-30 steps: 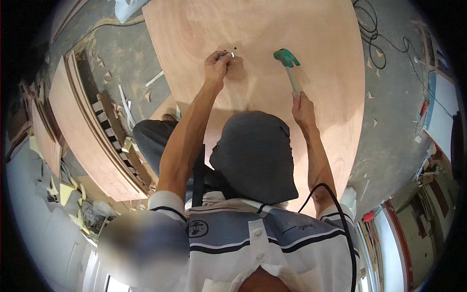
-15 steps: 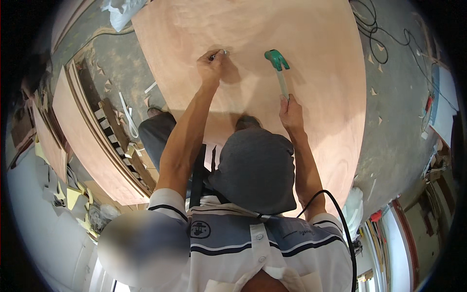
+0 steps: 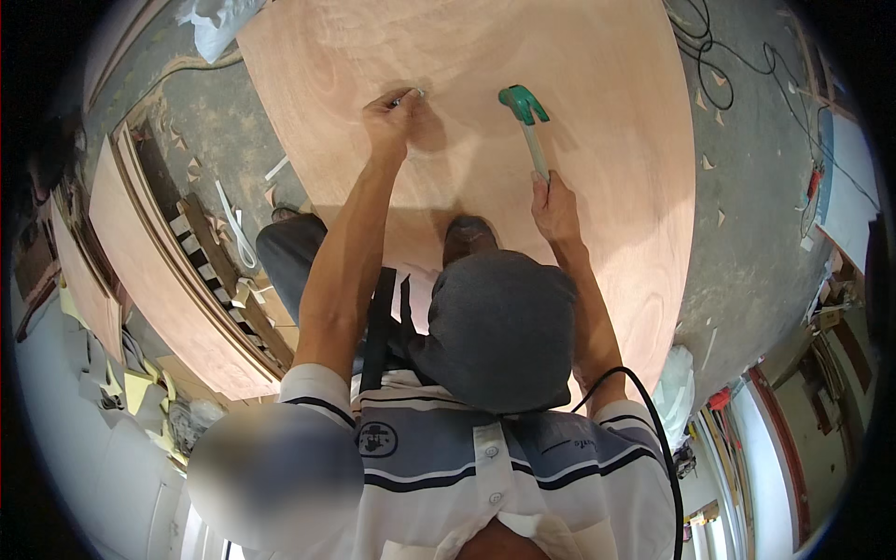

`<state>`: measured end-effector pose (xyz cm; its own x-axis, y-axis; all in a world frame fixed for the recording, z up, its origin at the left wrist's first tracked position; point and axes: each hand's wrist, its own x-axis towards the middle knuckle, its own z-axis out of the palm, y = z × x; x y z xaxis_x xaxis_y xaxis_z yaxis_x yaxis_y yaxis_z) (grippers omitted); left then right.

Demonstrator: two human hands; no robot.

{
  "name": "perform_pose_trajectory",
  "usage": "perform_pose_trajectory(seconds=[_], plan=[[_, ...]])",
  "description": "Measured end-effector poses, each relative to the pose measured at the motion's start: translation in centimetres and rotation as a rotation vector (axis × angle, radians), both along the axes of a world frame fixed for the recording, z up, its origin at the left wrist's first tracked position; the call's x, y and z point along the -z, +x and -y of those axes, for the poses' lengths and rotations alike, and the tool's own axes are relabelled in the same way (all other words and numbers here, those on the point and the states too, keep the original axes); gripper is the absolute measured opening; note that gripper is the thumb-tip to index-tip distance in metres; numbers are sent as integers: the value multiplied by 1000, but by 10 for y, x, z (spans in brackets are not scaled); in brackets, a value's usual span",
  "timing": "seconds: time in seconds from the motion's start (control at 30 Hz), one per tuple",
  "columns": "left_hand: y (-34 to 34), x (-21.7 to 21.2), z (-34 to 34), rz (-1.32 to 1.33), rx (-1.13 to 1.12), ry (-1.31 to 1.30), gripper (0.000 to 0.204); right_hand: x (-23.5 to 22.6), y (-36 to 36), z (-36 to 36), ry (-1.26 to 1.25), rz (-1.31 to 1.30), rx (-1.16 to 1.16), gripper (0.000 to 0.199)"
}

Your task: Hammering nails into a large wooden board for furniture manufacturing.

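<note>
A broad, pale plywood sheet (image 3: 607, 140) lies under both hands. My right hand (image 3: 555, 207) is wrapped round the pale handle of a claw hammer (image 3: 525, 105). The hammer's green head points away from me, above the sheet. Further left, my left hand (image 3: 386, 119) pinches something small between thumb and fingers, low over the wood. A whitish tip shows past the fingertips, but its kind is too small to make out. The hammer head and the left hand are well apart.
One dark shoe (image 3: 469, 235) of mine rests on the sheet. Stacked boards (image 3: 168, 280) and a strip of timber lie at the left. White strips (image 3: 235, 224) and wood scraps dot the grey floor (image 3: 747, 233). Black cable (image 3: 714, 65) coils at the far right.
The whole view has shifted slightly, and more of my shoe shows. Both hands keep their grips and stay at much the same places over the sheet.
</note>
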<state>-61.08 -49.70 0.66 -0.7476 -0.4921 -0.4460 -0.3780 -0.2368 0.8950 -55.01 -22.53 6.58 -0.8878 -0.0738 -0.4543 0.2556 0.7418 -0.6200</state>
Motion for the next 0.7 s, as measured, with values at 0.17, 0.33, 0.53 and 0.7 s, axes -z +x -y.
perform_pose_trajectory(seconds=[0.17,0.33,0.53,0.7], plan=[[2,14,3,-67,9,-122,13,-3,1,8,3,47,28,32],[-1,11,-3,-12,-107,-152,16,-5,3,10,2,-50,8,33],[0,-10,-8,103,-77,-320,20,-5,5,17,-182,-32,105,38],[26,14,35,67,-310,-176,23,-69,-9,72,-448,-33,53,37]])
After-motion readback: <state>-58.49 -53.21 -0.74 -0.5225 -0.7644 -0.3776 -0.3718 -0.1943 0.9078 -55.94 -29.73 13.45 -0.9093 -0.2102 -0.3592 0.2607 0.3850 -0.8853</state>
